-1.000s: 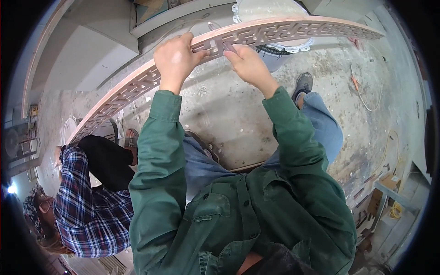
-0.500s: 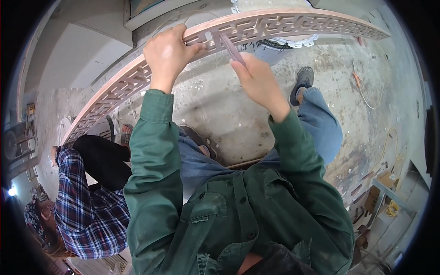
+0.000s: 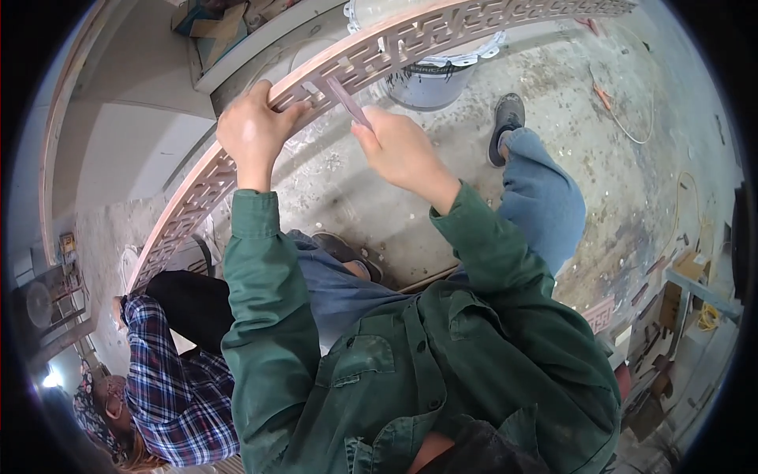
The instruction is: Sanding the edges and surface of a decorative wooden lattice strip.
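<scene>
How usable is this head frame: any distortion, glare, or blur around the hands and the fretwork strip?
Head view: strong fisheye bend curves the carved fretwork strip into an arc, with a black vignette at the corners; daylight is even, the concrete floor bright but not blown out; left hand and right hand are sharp, the thin tool slightly soft; the lower-left corner is dim.

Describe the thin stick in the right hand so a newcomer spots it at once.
Find the long curved fretwork rail arching across the top. Midway along it, the right hand pinches a thin pale strip poking into the cutouts. It is the only loose, straight piece.
</scene>
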